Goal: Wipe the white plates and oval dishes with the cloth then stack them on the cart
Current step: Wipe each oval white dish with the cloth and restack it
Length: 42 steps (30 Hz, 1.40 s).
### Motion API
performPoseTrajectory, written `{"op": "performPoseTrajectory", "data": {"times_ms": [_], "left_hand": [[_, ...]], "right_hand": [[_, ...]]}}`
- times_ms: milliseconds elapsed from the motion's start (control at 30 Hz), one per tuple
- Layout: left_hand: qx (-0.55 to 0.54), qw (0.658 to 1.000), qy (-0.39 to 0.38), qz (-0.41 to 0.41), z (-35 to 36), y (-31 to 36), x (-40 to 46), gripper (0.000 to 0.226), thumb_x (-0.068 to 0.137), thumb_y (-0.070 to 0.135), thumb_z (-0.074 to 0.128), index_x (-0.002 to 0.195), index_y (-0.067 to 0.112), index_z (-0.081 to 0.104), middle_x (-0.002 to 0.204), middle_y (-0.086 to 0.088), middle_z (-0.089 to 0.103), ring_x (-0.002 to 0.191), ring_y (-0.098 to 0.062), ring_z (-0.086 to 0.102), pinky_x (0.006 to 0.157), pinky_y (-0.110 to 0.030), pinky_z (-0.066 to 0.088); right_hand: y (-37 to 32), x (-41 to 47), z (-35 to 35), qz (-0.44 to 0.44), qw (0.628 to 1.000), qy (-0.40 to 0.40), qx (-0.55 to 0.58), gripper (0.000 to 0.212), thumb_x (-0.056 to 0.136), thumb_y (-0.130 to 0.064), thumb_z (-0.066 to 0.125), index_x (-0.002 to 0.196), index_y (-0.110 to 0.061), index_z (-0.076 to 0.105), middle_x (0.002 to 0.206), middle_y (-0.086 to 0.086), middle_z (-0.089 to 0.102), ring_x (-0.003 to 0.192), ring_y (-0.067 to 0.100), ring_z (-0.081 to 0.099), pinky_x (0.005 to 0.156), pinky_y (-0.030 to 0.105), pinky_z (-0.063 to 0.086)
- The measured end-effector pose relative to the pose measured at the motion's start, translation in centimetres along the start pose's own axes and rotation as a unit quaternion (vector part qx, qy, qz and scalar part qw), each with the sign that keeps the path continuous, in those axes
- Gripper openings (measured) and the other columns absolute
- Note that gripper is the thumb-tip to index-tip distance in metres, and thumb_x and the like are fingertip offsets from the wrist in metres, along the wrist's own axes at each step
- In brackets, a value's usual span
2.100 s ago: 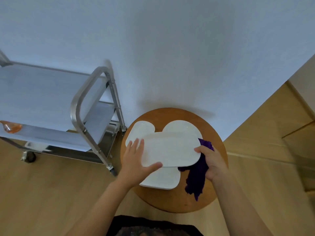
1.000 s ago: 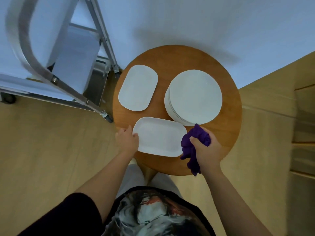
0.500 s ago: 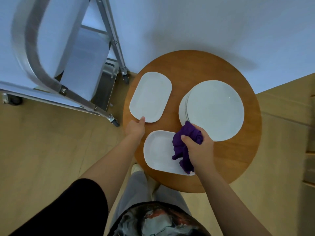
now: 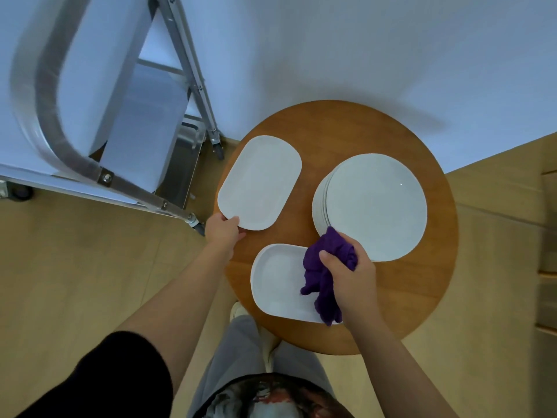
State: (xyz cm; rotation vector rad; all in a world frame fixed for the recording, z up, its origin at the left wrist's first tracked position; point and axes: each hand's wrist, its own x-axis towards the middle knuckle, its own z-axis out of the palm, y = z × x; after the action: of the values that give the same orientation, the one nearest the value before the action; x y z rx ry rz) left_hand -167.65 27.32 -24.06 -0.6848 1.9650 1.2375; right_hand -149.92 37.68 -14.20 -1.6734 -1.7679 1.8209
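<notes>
Hands: right hand (image 4: 352, 276) has its fingers curled round a bunched purple cloth (image 4: 327, 273); left hand (image 4: 224, 230) pinches the near edge of an oval dish.
Cloth: crumpled in the right hand's grip, hanging over the right end of the near oval dish (image 4: 280, 285) and reaching up to the front edge of the plate stack.
Near oval dish: white, lies flat at the front of the round wooden counter (image 4: 434, 285), its right end hidden under cloth and hand.
Far oval dish (image 4: 259, 182): white, lies at the counter's left side, angled, its near rim in the left hand's fingertips; apart from the near dish.
Plate stack (image 4: 373, 206): round white plates piled on the counter's right half, just beyond the right hand.
Cart (image 4: 54, 128): metal frame with a curved handle and pale shelves, stands on the wooden floor to the left of the counter, near its edge; whether the two touch, I cannot tell.
Wall (image 4: 361, 40): pale, behind counter and cart.
</notes>
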Motion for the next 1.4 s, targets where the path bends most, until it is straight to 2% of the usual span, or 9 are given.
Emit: {"op": "performPoseTrajectory", "data": {"times_ms": [200,500,633,733,800,967,1167,1333,1400], "left_hand": [[0.030,0.992,-0.044,0.111,-3.9,2.2,-6.0,0.013,0.095,0.013,0.053,0.107,0.017,0.055,0.106,0.000,0.061,0.079,-0.012,0.063,0.053,-0.016,0.053],[0.141,0.942,-0.243,0.184,-8.5,3.1,-17.0,0.015,0.093,0.011,0.057,0.091,0.024,0.064,0.081,0.008,0.074,0.074,-0.009,0.071,0.057,-0.018,0.055],[0.161,0.938,-0.211,0.223,-7.9,2.1,-19.6,0.015,0.093,0.013,0.055,0.103,0.023,0.058,0.100,0.005,0.068,0.083,-0.016,0.069,0.065,-0.025,0.058],[-0.032,0.963,-0.234,0.126,-7.1,1.3,-21.2,0.018,0.093,0.019,0.054,0.110,0.025,0.050,0.114,-0.005,0.060,0.096,-0.024,0.063,0.070,-0.037,0.059],[-0.182,0.930,-0.317,0.045,-6.7,1.1,-22.0,0.026,0.095,0.031,0.051,0.121,0.026,0.052,0.118,-0.011,0.063,0.106,-0.032,0.063,0.078,-0.045,0.057],[-0.304,0.864,-0.401,0.021,-6.7,0.6,-23.1,0.050,0.093,0.057,0.035,0.124,0.027,0.060,0.124,-0.010,0.065,0.113,-0.033,0.061,0.080,-0.046,0.056],[-0.307,0.878,-0.353,0.098,-5.9,0.7,-26.1,0.044,0.091,0.057,0.043,0.116,0.029,0.064,0.111,-0.007,0.071,0.096,-0.028,0.069,0.068,-0.041,0.057],[-0.276,0.906,-0.289,0.141,-4.9,0.8,-28.8,0.043,0.089,0.056,0.048,0.120,0.028,0.057,0.106,-0.006,0.072,0.095,-0.031,0.069,0.077,-0.047,0.057],[-0.266,0.904,-0.303,0.139,-4.6,0.4,-29.5,0.046,0.090,0.055,0.047,0.127,0.027,0.053,0.115,-0.009,0.068,0.105,-0.034,0.065,0.089,-0.056,0.051]], "right_hand": [[-1.5,-0.3,-2.2,0.040,0.994,0.012,0.104,0.022,0.089,-0.020,0.064,0.095,-0.037,0.052,0.097,-0.009,0.062,0.087,0.019,0.063,0.061,0.025,0.053],[-5.8,-2.9,-6.6,0.032,0.969,0.027,0.245,0.028,0.082,-0.012,0.069,0.096,-0.034,0.060,0.090,-0.005,0.071,0.087,0.020,0.067,0.059,0.030,0.055],[-5.6,-5.0,-8.6,0.039,0.965,0.039,0.255,0.030,0.080,-0.002,0.066,0.094,-0.027,0.060,0.097,0.006,0.068,0.093,0.029,0.064,0.079,0.049,0.056],[-5.4,-6.7,-9.2,0.045,0.961,0.027,0.273,0.030,0.080,-0.001,0.066,0.097,-0.024,0.059,0.100,0.009,0.067,0.092,0.029,0.064,0.076,0.044,0.056],[-5.4,-8.0,-9.3,0.035,0.963,0.011,0.266,0.031,0.081,-0.001,0.065,0.102,-0.022,0.059,0.101,0.008,0.066,0.091,0.027,0.064,0.071,0.040,0.055],[-6.5,-11.1,-11.1,-0.063,0.987,-0.008,0.148,0.025,0.091,-0.016,0.061,0.114,-0.023,0.055,0.108,0.003,0.065,0.095,0.020,0.064,0.075,0.033,0.054],[-9.0,-14.3,-13.8,-0.302,0.953,-0.010,0.014,0.060,0.093,-0.029,0.057,0.142,-0.046,0.026,0.136,-0.013,0.041,0.121,0.013,0.048,0.098,0.037,0.047],[-9.2,-11.4,-11.1,-0.330,0.846,0.041,-0.417,0.075,0.095,-0.045,0.044,0.152,-0.019,0.002,0.160,0.003,0.001,0.146,0.023,-0.004,0.117,0.043,0.000],[-8.9,-10.4,-10.4,-0.293,0.845,0.050,-0.445,0.079,0.095,-0.053,0.038,0.151,-0.015,-0.002,0.160,0.005,-0.006,0.146,0.023,-0.009,0.116,0.039,-0.006]]}}
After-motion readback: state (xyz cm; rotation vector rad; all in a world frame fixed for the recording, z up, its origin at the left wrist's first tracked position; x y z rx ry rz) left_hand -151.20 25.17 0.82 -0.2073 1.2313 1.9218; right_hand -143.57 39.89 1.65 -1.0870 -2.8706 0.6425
